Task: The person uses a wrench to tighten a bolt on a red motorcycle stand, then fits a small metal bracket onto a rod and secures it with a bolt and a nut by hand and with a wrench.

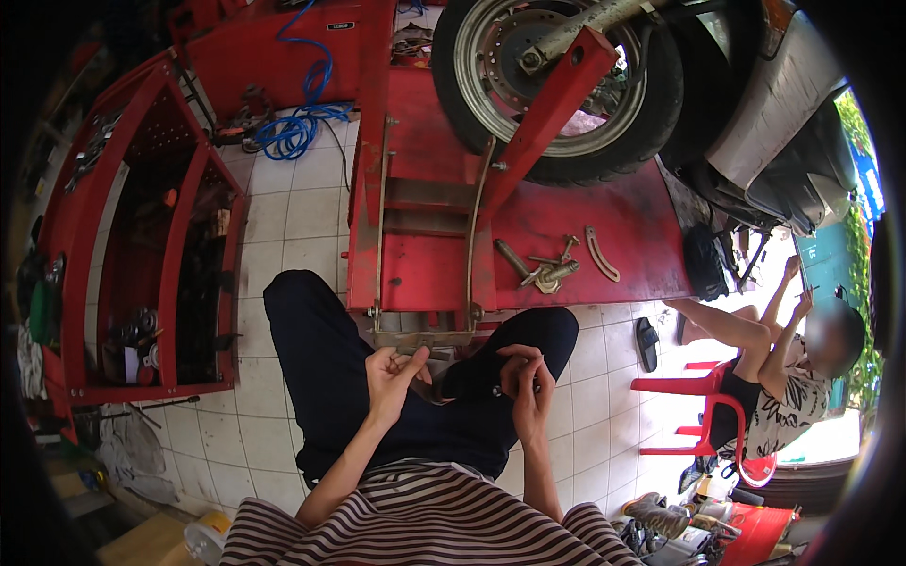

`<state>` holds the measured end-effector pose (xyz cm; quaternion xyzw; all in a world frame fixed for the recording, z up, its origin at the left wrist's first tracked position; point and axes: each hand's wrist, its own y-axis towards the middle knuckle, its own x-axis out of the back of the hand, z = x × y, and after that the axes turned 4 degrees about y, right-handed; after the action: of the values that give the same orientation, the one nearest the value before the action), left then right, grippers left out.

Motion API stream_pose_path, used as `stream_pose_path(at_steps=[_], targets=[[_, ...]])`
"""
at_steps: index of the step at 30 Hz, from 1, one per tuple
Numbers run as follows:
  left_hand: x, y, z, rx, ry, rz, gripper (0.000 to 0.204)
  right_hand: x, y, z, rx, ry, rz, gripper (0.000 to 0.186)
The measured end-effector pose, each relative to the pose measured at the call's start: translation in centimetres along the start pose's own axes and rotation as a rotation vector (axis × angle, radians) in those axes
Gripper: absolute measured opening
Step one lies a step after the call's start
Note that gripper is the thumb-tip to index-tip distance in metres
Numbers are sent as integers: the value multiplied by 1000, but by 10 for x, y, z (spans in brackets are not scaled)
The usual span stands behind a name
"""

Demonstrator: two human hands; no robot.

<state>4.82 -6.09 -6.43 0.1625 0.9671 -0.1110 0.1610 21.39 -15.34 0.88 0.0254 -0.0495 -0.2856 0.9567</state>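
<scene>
I sit in front of a red motorcycle lift [604, 274], both hands over my lap. My left hand [389, 385] is closed in a pinch just below the metal crossbar [425, 338] at the lift's near end; what the fingers hold, if anything, is unclear. To its right, my right hand [530, 382] curls closed around something small and dark, mostly hidden by the fingers. On the lift's platform lie a curved slotted metal bracket [602, 255] and a greasy metal clamp assembly [547, 272] with bolts.
A motorcycle wheel [557, 75] stands on the lift beside a slanted red arm [552, 123]. At left is a red tool cabinet [170, 236]; a blue hose [293, 137] coils on the tiles. A person sits on a red chair [698, 415] at right, near a black sandal [647, 344].
</scene>
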Motion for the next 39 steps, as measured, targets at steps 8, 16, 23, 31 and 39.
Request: stream_pose_path(at_steps=[8, 16, 23, 31, 39], targets=[[5, -1, 11, 33, 2, 12, 14, 2, 0, -4, -10, -14, -17, 51], [1, 0, 5, 15, -37, -15, 26, 0, -2, 3, -44, -11, 3, 49], [4, 1, 9, 23, 2, -13, 32, 4, -7, 0, -55, 5, 4, 49], [-2, 0, -2, 22, -27, -30, 43, 0, -5, -8, -19, 34, 12, 49], [0, 0, 1, 39, -41, -29, 44, 1, -5, -10, -36, 28, 6, 49]])
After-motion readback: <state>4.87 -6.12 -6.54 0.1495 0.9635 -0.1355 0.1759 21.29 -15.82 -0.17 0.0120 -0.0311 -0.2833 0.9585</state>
